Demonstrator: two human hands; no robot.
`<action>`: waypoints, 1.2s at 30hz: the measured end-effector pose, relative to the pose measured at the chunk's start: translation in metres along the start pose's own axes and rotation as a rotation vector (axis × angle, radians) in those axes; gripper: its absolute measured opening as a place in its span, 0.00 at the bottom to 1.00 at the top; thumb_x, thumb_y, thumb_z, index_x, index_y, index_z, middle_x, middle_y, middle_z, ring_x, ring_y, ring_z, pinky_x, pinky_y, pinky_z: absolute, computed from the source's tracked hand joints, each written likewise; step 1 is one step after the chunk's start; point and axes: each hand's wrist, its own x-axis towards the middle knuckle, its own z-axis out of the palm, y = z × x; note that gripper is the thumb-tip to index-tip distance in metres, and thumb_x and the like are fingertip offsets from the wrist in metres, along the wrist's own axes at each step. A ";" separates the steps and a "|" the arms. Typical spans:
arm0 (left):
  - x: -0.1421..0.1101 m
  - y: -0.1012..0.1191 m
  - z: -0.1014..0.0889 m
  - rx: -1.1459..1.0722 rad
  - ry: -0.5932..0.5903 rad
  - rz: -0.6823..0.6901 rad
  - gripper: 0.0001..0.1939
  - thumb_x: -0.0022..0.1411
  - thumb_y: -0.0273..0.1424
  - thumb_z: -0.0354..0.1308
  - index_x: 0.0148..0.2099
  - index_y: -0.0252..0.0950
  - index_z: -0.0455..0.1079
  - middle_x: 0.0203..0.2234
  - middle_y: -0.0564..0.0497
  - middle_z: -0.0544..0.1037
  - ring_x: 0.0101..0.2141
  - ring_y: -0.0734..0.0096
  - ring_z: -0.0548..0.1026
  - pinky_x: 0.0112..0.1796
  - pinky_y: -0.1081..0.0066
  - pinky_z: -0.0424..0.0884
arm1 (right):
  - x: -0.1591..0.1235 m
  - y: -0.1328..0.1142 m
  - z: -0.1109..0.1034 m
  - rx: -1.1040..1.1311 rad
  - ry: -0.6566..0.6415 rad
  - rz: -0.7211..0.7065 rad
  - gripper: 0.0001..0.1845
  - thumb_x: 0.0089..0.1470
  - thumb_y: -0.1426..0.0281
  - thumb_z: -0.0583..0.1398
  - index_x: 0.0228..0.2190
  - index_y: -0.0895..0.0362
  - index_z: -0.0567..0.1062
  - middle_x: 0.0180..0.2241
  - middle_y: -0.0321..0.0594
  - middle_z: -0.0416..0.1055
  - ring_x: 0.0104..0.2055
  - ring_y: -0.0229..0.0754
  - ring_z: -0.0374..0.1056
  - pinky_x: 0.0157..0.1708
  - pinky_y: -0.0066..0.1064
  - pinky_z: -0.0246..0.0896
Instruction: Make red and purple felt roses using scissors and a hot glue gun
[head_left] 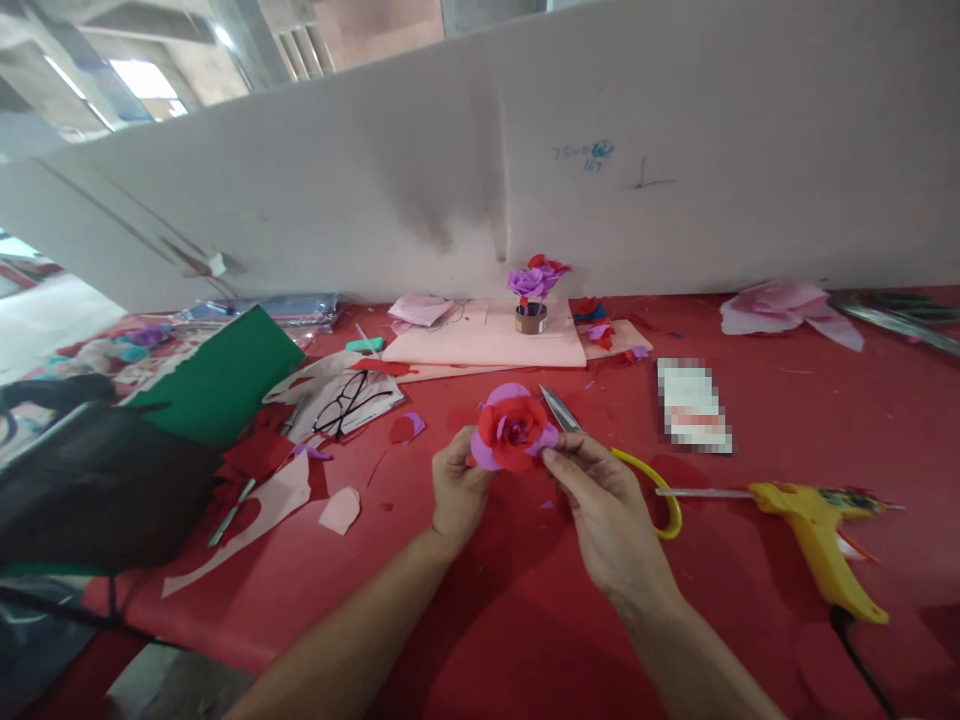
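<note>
The left hand (pixel 459 490) and the right hand (pixel 604 495) held the red and purple flower (pixel 516 430) between them, above the red table (pixel 720 600). The right fingers were pinching its purple petal; the left fingers perhaps pinched its other edge, partly hidden. The scissors (pixel 649 470) lay near the right hand, with the glue gun (pixel 817 515) beyond.

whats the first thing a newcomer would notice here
Probably the red and purple flower, held up in both hands, left and right, at the centre. Next, the bright yellow glue gun lying to the right, and the big green sheet at the left of the red table.
</note>
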 end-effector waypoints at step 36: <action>-0.001 0.001 0.001 0.084 0.069 0.112 0.07 0.51 0.30 0.63 0.35 0.35 0.77 0.32 0.48 0.79 0.33 0.70 0.75 0.38 0.69 0.72 | -0.003 -0.004 0.005 0.225 0.104 0.071 0.10 0.40 0.73 0.63 0.31 0.54 0.74 0.30 0.34 0.74 0.34 0.36 0.67 0.37 0.30 0.63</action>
